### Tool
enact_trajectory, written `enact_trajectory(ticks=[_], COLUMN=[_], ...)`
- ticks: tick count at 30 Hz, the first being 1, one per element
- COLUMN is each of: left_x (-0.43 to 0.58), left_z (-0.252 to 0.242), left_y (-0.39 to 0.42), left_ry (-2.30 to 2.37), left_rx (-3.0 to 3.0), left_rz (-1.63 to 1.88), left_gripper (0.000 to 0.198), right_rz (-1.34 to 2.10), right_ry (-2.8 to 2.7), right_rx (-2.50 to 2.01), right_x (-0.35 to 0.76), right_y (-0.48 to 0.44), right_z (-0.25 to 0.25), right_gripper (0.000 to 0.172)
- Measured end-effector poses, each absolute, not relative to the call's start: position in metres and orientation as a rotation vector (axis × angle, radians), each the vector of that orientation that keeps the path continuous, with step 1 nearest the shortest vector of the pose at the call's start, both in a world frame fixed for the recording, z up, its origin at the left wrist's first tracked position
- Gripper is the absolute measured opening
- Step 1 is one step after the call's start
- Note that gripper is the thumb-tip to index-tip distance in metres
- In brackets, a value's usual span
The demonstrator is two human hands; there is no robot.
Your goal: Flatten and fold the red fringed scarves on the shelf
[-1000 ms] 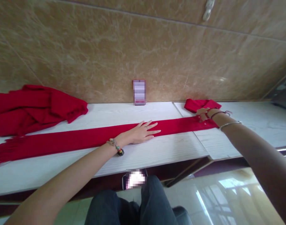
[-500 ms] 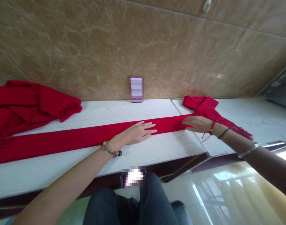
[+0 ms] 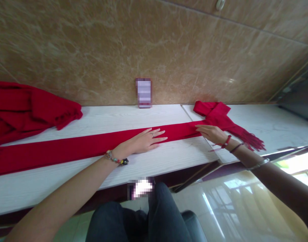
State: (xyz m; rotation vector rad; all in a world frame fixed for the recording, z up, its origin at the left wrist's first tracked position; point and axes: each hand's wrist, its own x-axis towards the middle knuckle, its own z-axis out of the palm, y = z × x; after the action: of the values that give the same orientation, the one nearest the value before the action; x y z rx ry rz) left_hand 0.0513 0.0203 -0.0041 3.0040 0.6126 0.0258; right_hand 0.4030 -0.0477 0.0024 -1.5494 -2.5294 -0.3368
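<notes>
A long red scarf [image 3: 68,148] lies flattened in a strip along the white tabletop [image 3: 105,114]. My left hand [image 3: 146,139] rests palm down on its middle, fingers spread, a ring on one finger. Toward the right end, my right hand [image 3: 210,132] touches the scarf, its fingers close together over the near edge; whether they pinch cloth is hidden. Just beyond that hand, a loosely folded red piece with a fringe [image 3: 249,137] lies at the right.
A bunched red cloth [image 3: 35,111] lies at the left against the marble wall [image 3: 105,50]. A blurred phone-like object [image 3: 144,93] stands against the wall. Another blurred bright object [image 3: 141,189] is at the table's front edge, by the person's knees.
The view has shifted slightly to the right. My right hand has turned a little, and its fingers now lie straighter and closer together over the scarf. My left hand stays on the scarf.
</notes>
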Motion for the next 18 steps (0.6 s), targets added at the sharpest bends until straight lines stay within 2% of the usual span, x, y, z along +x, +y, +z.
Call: enact_trajectory(ticks=[9, 14, 18], left_x=[0.050, 0.050, 0.049], left_z=[0.000, -0.002, -0.001], left_y=[0.019, 0.020, 0.019], left_ry=[0.595, 0.608, 0.627], left_rx=[2.980, 2.995, 3.006], left_rz=[0.018, -0.015, -0.031], left_gripper=[0.041, 0.042, 0.043], right_rz=[-0.254, -0.454, -0.287], right_ry=[-2.479, -2.121, -2.299], right_rx=[-1.501, -1.714, -1.884], right_x=[0.416, 0.446, 0.460], right_y=[-0.059, -0.039, -0.006], right_z=[-0.016, 0.001, 0.027], right_gripper=[0.033, 0.040, 0.039])
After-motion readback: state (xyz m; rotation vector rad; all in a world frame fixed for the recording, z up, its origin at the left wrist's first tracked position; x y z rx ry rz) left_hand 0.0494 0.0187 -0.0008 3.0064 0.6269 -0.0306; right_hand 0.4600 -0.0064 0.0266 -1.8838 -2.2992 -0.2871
